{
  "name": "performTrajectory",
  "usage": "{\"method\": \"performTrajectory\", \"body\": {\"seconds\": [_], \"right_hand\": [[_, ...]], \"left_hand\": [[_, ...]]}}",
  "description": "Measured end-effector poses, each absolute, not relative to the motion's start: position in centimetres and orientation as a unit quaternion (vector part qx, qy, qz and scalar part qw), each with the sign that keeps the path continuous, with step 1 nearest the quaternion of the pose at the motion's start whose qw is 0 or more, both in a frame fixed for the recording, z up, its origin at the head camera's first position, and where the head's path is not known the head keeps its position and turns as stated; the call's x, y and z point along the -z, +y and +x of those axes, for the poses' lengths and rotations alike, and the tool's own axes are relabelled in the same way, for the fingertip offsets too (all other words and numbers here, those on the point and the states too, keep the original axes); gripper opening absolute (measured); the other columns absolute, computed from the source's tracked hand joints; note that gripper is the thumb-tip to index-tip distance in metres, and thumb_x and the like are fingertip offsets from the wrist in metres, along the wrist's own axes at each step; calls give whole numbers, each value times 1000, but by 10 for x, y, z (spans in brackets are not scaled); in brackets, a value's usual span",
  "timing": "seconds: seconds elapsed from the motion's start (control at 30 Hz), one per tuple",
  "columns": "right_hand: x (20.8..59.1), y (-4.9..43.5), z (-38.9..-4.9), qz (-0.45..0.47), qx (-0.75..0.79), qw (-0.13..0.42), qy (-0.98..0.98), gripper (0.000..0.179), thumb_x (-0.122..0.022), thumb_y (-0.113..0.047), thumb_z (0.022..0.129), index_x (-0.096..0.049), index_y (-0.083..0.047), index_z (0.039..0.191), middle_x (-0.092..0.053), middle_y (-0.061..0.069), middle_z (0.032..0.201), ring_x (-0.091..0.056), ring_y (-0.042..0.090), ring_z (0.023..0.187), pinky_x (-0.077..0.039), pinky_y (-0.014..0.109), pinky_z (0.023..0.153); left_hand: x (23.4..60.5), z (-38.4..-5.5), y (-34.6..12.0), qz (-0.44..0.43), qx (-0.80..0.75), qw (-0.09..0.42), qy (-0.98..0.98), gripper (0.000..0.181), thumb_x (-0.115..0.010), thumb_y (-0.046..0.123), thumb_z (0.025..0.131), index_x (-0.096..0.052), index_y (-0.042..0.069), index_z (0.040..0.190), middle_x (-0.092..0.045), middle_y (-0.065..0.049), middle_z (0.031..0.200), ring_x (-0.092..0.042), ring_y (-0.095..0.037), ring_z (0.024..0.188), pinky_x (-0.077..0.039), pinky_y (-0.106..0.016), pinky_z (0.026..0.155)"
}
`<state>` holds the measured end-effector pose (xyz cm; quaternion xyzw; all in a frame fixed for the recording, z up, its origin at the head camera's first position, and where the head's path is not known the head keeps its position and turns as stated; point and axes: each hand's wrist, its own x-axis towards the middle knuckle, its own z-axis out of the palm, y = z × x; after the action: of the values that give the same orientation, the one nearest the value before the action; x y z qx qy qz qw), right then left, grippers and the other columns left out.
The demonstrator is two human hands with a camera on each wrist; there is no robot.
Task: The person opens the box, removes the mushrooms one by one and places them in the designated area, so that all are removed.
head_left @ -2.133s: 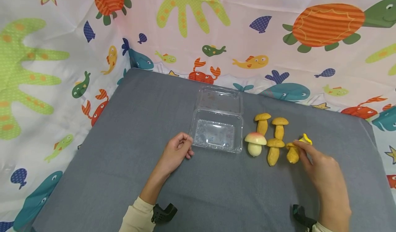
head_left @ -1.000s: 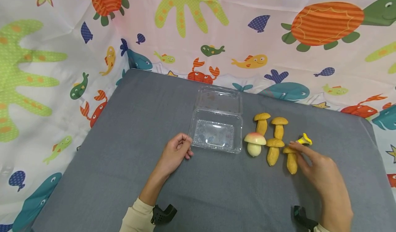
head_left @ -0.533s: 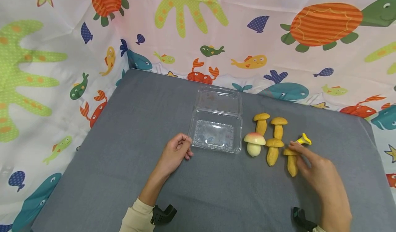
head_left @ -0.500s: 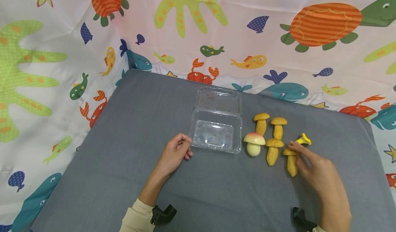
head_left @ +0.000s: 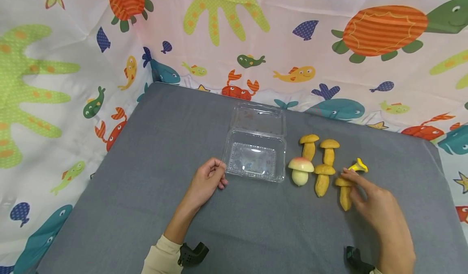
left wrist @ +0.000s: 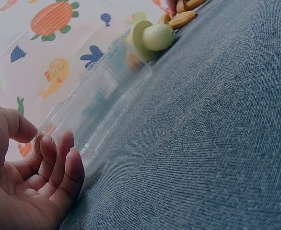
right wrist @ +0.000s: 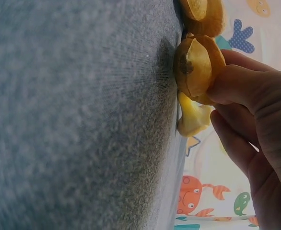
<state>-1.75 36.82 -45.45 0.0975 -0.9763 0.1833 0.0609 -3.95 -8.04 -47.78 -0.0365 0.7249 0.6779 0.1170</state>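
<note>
A clear plastic clamshell box (head_left: 256, 154) lies with its lid folded back on the grey cloth. My left hand (head_left: 208, 180) pinches its near left rim between thumb and forefinger, as the left wrist view also shows. To the right, my right hand (head_left: 378, 205) pinches a toy brown mushroom (head_left: 345, 199) by the cap, its stem toward me. Beyond those fingers lies a small yellow trumpet-shaped mushroom (head_left: 360, 165). Left of my right hand, another brown mushroom (head_left: 322, 184) stands beside a pale mushroom with a pinkish cap (head_left: 300, 172).
Two more brown mushrooms, a left one (head_left: 308, 148) and a right one (head_left: 329, 151), lie behind the front row. A curtain (head_left: 219, 22) printed with sea animals hangs along the back and left edges of the grey-covered table (head_left: 146, 176).
My right hand has brought the brown mushroom slightly toward me and its stem has swung to point nearer me; the yellow mushroom shows more fully. The left hand stays on the box rim.
</note>
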Motion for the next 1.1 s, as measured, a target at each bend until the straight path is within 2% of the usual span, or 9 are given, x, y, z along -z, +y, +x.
{"method": "performTrajectory", "body": {"seconds": [0.2, 0.4, 0.67, 0.8, 0.9, 1.0, 1.1], "right_hand": [[455, 369, -17, 94, -176, 49, -979, 53, -78, 10, 85, -70, -12, 133, -72, 16, 131, -44, 12, 60, -41, 31, 50], [453, 370, -17, 80, -177, 14, -981, 55, -75, 7, 89, -67, -14, 138, -70, 16, 136, -37, 11, 55, -30, 27, 49], [453, 374, -18, 78, -174, 4, -982, 55, -73, 7, 90, -66, -15, 140, -69, 16, 138, -35, 11, 54, -28, 27, 50], [453, 375, -18, 74, -173, 3, -982, 57, -72, 6, 90, -65, -16, 142, -70, 18, 133, -32, 10, 52, -25, 28, 49], [452, 375, -15, 59, -175, -17, -983, 59, -70, 2, 90, -63, -17, 145, -72, 20, 124, -32, 12, 52, -24, 29, 48], [449, 376, -12, 39, -175, -45, -983, 59, -69, -7, 91, -60, -18, 149, -70, 23, 128, -38, 15, 56, -26, 30, 50], [447, 373, -9, 32, -175, -40, -983, 59, -68, -12, 91, -59, -18, 150, -67, 22, 138, -41, 16, 58, -27, 31, 53]], "left_hand": [[480, -40, -80, -38, -679, 116, 724, 20, -56, 17, 110, -66, -1, 110, -63, -14, 85, -70, -26, 74, -60, -30, 69], [480, -41, -78, -39, -678, 112, 726, 20, -57, 17, 110, -66, -1, 110, -63, -14, 84, -70, -25, 73, -60, -29, 68], [480, -44, -74, -38, -682, 109, 722, 20, -58, 17, 110, -66, -1, 110, -64, -13, 83, -69, -24, 72, -59, -28, 67], [482, -44, -73, -40, -683, 110, 721, 20, -59, 19, 109, -66, 0, 108, -64, -13, 83, -69, -25, 72, -59, -28, 66], [483, -44, -74, -39, -683, 113, 720, 21, -60, 21, 109, -66, 1, 107, -64, -13, 84, -69, -26, 73, -59, -29, 67], [484, -43, -76, -36, -681, 117, 722, 22, -60, 23, 110, -66, 2, 108, -64, -14, 86, -70, -27, 74, -60, -30, 68], [487, -40, -78, -34, -677, 123, 725, 24, -61, 25, 110, -67, 2, 111, -64, -14, 88, -70, -28, 76, -60, -30, 68]]}}
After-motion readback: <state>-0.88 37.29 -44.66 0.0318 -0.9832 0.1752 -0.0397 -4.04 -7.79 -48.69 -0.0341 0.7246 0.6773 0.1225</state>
